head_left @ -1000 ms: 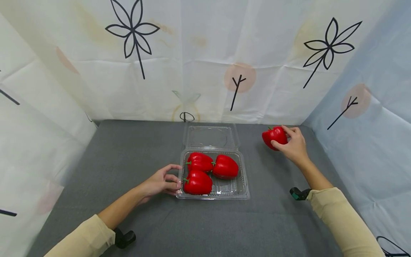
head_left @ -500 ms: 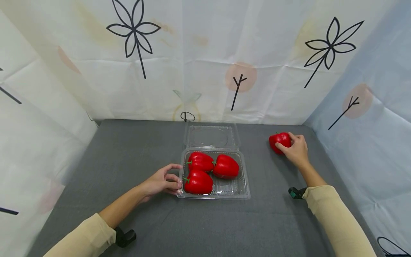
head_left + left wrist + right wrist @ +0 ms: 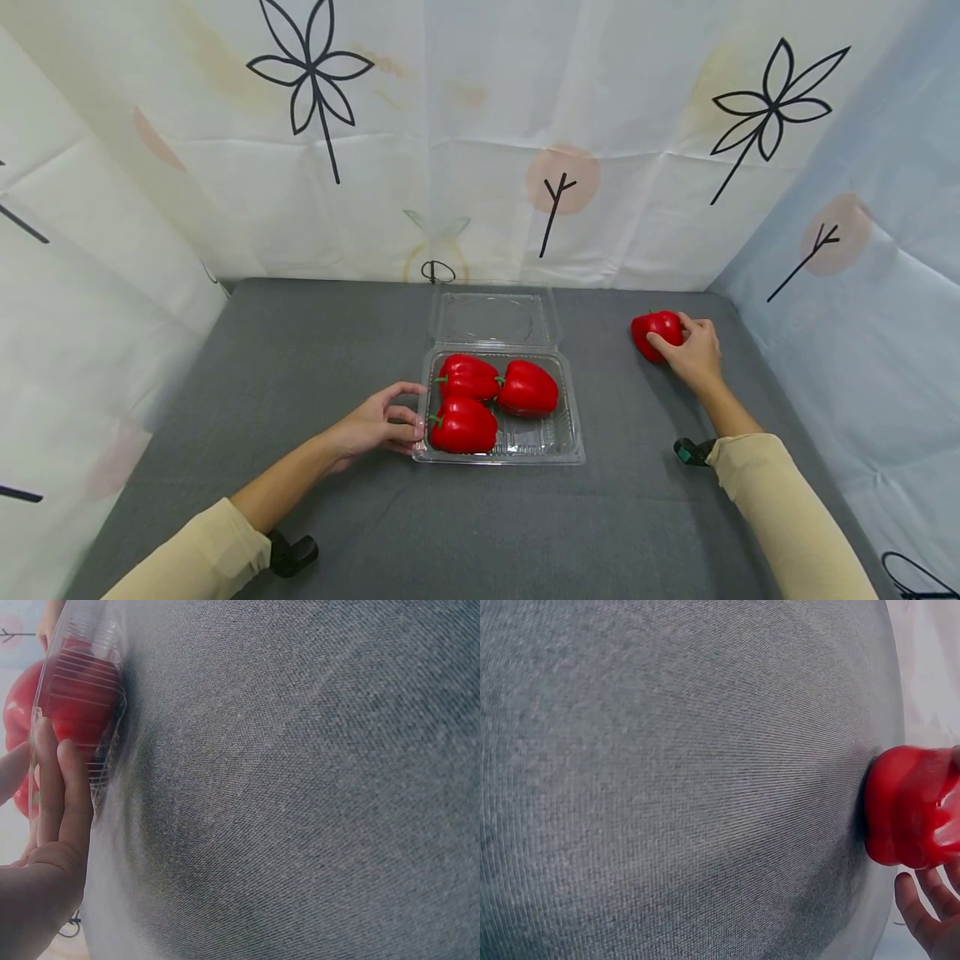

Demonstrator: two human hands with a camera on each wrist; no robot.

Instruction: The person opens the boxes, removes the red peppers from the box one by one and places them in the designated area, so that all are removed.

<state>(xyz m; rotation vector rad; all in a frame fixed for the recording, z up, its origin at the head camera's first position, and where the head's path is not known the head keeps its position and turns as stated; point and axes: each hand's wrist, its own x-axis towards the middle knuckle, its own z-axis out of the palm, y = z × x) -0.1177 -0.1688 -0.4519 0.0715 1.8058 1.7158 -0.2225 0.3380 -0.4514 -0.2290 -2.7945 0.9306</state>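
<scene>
a red pepper (image 3: 645,331) is gripped by the right hand (image 3: 696,354), and a clear tray (image 3: 574,421) is touched by the left hand (image 3: 381,423).
the pepper is pinched between thumb and fingers, probably because its rounded sides are best held from opposite flanks; below that hand, it is seen on or just above the gray cloth (image 3: 300,333). the left hand's fingers are laid fairly straight against the tray's wall beside them, presumably for steadying. three other peppers (image 3: 463,427) are set in the tray, just right of the left fingertips, and the lid (image 3: 491,319) is folded back beyond, likely so that access is given from above. compared with a second ago, the gripped pepper is shifted rightward and nearer the person along with its hand, while the tray and left hand are found unmoved.
</scene>
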